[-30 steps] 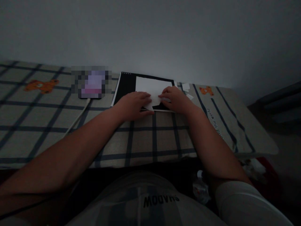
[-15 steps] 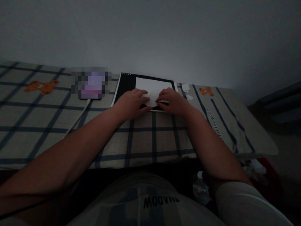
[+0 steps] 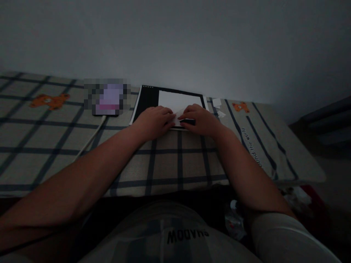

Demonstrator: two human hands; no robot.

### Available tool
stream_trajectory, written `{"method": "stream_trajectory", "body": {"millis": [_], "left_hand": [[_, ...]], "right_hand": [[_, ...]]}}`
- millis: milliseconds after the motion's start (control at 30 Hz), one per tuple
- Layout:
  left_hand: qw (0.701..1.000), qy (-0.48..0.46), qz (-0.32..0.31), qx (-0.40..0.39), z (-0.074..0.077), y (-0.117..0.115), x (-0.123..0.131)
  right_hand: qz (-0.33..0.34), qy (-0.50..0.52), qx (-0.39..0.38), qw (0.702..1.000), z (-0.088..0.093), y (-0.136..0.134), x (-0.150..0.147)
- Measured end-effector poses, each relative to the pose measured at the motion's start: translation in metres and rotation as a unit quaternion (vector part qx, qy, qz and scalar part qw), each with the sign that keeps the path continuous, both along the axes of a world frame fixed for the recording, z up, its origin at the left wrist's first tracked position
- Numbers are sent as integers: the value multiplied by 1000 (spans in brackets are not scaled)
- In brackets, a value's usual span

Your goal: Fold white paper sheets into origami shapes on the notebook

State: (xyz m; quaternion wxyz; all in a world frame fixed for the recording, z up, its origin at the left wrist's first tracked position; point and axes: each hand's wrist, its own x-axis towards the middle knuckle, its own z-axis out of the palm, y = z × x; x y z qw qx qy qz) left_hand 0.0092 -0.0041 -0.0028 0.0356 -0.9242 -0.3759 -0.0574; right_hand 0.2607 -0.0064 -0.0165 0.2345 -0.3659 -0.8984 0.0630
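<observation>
A white sheet of paper point(image 3: 179, 98) lies on a black sheet with white edges point(image 3: 146, 102), which rests on the checked cloth. Over the paper's near left part is my left hand point(image 3: 155, 122), its fingers drawn together with the thumb on the near edge of the paper. From the right comes my right hand point(image 3: 201, 118), thumb and fingertips closed in on the same near part, a dark gap showing behind them. The fingertips of both hands almost meet. A pale raised fold or scrap shows between them; its exact shape is too dim to tell.
A phone point(image 3: 109, 98) with a white cable point(image 3: 89, 140) lies to the left. Small white paper scraps point(image 3: 216, 102) sit right of the black sheet. A grey wall point(image 3: 175, 44) stands behind the cloth-covered table point(image 3: 167, 164). Below it at right is a plastic bottle point(image 3: 234, 221).
My left thumb has drawn in toward its fingers, and that hand has curled more. My right fingertips have moved slightly left, closer to the left hand.
</observation>
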Motion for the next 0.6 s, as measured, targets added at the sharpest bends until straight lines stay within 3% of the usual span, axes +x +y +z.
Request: {"method": "stream_trajectory", "body": {"millis": [267, 600], "left_hand": [[1000, 7, -8, 7, -2, 2, -1], [1000, 3, -8, 2, 0, 2, -2]], "right_hand": [[-56, -18, 36, 998, -7, 8, 9], [-72, -75, 3, 995, -12, 12, 13]]}}
